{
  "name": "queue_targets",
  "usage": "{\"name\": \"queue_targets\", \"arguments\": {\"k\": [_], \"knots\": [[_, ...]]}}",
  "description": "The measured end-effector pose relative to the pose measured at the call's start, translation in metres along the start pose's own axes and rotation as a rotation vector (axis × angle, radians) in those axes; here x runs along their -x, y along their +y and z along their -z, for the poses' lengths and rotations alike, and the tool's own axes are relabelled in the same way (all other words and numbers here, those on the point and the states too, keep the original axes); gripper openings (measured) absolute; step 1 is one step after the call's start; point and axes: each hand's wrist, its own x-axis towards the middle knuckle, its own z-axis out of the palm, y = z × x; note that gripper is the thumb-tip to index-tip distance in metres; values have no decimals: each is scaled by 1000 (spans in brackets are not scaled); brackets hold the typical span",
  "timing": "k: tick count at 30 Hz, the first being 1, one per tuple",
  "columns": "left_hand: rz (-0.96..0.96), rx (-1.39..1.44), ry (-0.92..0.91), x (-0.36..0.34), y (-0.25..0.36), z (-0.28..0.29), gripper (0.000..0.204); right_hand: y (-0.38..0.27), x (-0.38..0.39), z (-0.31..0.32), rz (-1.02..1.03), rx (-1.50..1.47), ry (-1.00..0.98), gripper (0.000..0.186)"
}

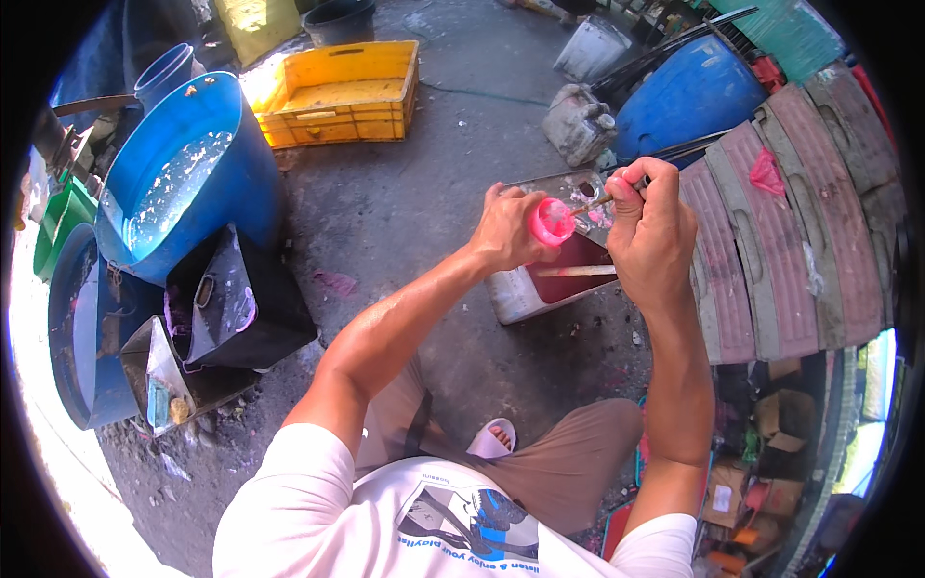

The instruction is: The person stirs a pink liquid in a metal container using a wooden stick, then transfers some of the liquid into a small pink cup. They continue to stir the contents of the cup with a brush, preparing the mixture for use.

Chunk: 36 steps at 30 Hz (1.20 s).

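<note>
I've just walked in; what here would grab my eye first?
Probably the bright pink cup near the centre, held in the left fingers, with a thin stick in the right fingers reaching to its mouth. After that, the yellow crate at the upper left and, further left, the big blue tub.

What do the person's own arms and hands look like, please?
The left hand and right hand wear no gloves. The forearms are bare, with no watch or bracelet visible. Short white sleeves end above the elbows.
</note>
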Motion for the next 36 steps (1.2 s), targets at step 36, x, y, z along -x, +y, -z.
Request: {"name": "queue_targets", "arguments": {"k": [36], "knots": [[-37, -93, 187, 6, 21, -14, 70, 16, -5, -8, -287, -73, -5, 21]]}}
